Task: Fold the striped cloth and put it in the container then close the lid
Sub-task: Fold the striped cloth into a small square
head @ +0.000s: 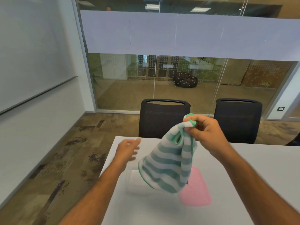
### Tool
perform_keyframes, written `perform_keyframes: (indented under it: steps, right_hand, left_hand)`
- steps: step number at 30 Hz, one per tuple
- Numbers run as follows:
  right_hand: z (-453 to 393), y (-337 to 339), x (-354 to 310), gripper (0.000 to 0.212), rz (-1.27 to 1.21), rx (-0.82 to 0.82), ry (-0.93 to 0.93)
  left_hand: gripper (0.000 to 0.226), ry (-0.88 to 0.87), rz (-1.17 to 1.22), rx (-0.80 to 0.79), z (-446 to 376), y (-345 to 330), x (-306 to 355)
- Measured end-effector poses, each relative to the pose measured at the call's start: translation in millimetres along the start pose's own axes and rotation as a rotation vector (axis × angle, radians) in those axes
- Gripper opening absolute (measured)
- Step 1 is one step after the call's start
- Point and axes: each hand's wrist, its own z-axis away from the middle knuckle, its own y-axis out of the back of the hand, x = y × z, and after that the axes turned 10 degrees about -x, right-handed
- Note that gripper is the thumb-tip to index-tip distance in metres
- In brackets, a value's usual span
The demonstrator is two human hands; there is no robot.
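Note:
The green-and-white striped cloth (168, 163) hangs bunched in the air above the white table (243, 176). My right hand (204, 129) is shut on its top corner, raised in front of the chairs. To the left of the cloth my left hand (128, 150) hovers, blurred, with fingers apart and nothing in it. Below the cloth stands a clear container (134, 179), mostly hidden by the cloth. A pink lid (196, 190) lies flat on the table just right of the container, its upper left part covered by the cloth.
Two black office chairs (164, 117) (237, 119) stand behind the table's far edge. The table's left edge runs next to patterned brown floor (68, 159). A glass wall (162, 78) is beyond the chairs, and a whiteboard (32, 54) is on the left wall.

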Motion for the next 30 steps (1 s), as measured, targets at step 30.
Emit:
perform_keyframes:
  steps: [30]
  right_hand:
    - [13,28,-5,0.023,-0.236,0.12,0.045]
  left_hand:
    - [0.043,0.223,0.533,-0.135,3,-19,-65]
